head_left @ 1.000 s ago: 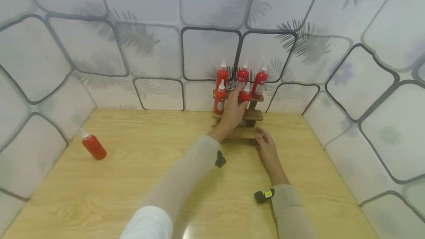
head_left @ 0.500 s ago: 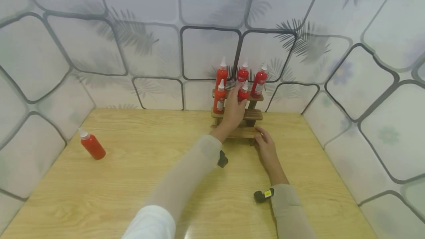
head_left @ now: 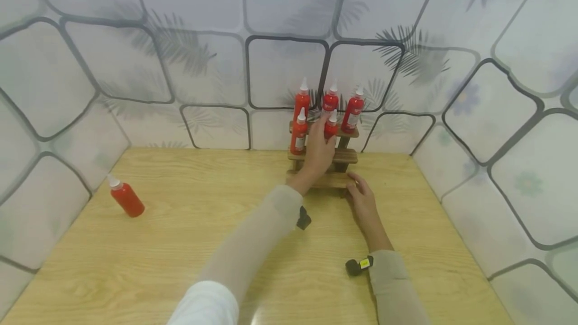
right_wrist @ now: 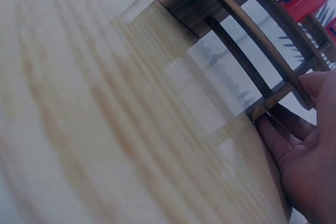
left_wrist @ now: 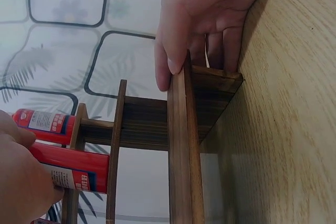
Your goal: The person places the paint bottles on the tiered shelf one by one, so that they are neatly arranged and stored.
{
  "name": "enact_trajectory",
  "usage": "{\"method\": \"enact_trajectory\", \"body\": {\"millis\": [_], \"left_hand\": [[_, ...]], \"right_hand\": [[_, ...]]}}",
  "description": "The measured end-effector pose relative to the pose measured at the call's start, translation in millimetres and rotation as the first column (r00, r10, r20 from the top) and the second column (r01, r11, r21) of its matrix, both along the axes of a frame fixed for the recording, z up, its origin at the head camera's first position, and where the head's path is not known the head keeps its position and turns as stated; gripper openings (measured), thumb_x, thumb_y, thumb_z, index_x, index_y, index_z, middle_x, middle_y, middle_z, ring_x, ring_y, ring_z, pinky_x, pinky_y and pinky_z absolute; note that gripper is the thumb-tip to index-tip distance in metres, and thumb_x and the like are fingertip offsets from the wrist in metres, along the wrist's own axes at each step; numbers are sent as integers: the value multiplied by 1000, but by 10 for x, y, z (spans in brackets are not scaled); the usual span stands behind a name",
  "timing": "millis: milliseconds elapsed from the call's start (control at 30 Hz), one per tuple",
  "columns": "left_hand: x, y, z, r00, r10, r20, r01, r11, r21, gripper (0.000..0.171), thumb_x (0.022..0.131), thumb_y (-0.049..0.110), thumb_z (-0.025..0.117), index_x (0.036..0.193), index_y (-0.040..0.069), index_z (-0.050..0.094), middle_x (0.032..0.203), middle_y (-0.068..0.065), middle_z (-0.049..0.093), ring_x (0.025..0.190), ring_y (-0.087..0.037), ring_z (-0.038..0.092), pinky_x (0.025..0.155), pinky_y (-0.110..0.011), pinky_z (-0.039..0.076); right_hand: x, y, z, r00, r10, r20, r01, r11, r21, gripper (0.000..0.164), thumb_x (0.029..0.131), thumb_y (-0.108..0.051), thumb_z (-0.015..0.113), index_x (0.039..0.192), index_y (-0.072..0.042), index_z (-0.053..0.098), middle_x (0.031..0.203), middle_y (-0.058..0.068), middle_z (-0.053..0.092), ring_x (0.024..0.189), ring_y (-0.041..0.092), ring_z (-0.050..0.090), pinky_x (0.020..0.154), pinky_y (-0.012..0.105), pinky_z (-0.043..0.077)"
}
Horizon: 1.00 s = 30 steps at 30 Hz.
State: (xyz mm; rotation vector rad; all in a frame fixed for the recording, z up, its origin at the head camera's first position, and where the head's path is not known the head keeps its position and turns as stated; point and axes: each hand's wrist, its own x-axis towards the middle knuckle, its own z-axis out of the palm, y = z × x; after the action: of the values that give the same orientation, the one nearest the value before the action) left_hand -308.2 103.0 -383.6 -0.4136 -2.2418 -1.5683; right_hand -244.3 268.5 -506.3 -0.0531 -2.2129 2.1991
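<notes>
My left hand (head_left: 319, 149) grips a red squeeze bottle (head_left: 331, 129) with a white pointed nozzle. In the left wrist view, the base of this bottle (left_wrist: 86, 169) is right at the middle step of a three-step wooden display stand (head_left: 331, 180). Low at the stand's right end, my right hand (head_left: 365, 207) holds the bottom step, its thumb (right_wrist: 313, 81) on the plank and the other fingers at the leg near the table. Another red bottle (head_left: 298, 137) stands at the middle step's left. Three more, including the right one (head_left: 353, 112), line the top step.
A single red bottle (head_left: 128, 199) is on the wooden table (head_left: 189, 245) far to the left. Patterned walls (head_left: 207, 69) enclose the table at the back and both sides, with the stand close to the back wall.
The gripped bottle has shifted slightly left and my left wrist a little right. My right hand stays on the stand, and the other bottles have not moved.
</notes>
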Motion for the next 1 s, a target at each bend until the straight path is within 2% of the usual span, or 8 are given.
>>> {"method": "enact_trajectory", "body": {"millis": [300, 600, 733, 800, 900, 1000], "left_hand": [[91, 10, 70, 999, 2, -42, -2, 1000, 18, 58, 98, 7, 62, 151, 12, 39, 153, -11, 42, 144, -22, 40, 121, -34, 34], [224, -98, 144, 995, -28, -93, 32, 998, 45, 56, 99, 11, 61, 150, 10, 40, 155, -7, 40, 146, -18, 36, 121, -32, 33], [320, -206, 171, 988, -67, -140, 79, 993, 83, 56, 99, 11, 62, 150, 10, 41, 152, -6, 43, 140, -22, 42, 115, -41, 41], [377, -267, 168, 982, -107, -159, 128, 983, 129, 55, 99, 10, 61, 150, 11, 42, 151, -9, 44, 137, -27, 45, 113, -45, 44], [481, -376, 166, 978, -139, -156, 165, 973, 163, 54, 99, 12, 61, 150, 12, 43, 146, -11, 47, 133, -31, 48, 112, -43, 45], [579, -504, 151, 978, -161, -130, 182, 968, 172, 54, 99, 14, 61, 150, 11, 43, 143, -13, 48, 132, -28, 49, 113, -39, 45]], "right_hand": [[-1, 3, 45, 999, -5, 33, 5, 1000, 12, 47, 107, -17, 47, 153, -8, 40, 164, 9, 29, 149, 30, 32, 121, 43, 34], [-4, -2, -13, 1000, -11, -18, 11, 1000, 13, 48, 107, -22, 48, 153, -8, 40, 163, 11, 32, 147, 31, 36, 119, 40, 36], [-12, 1, -28, 1000, -2, -16, 2, 1000, 23, 49, 107, -24, 48, 153, -10, 39, 163, 10, 32, 147, 31, 36, 119, 40, 37], [-9, -10, -22, 1000, -4, -15, 4, 1000, 14, 48, 107, -23, 49, 153, -10, 40, 162, 10, 33, 146, 31, 38, 119, 39, 38], [-6, -15, -17, 1000, -13, -12, 13, 1000, 26, 48, 107, -24, 49, 153, -10, 40, 163, 10, 32, 146, 30, 38, 119, 40, 37], [2, -14, -15, 1000, -19, -7, 19, 1000, 18, 48, 107, -24, 48, 153, -10, 40, 163, 12, 30, 147, 32, 37, 119, 40, 36]]}}
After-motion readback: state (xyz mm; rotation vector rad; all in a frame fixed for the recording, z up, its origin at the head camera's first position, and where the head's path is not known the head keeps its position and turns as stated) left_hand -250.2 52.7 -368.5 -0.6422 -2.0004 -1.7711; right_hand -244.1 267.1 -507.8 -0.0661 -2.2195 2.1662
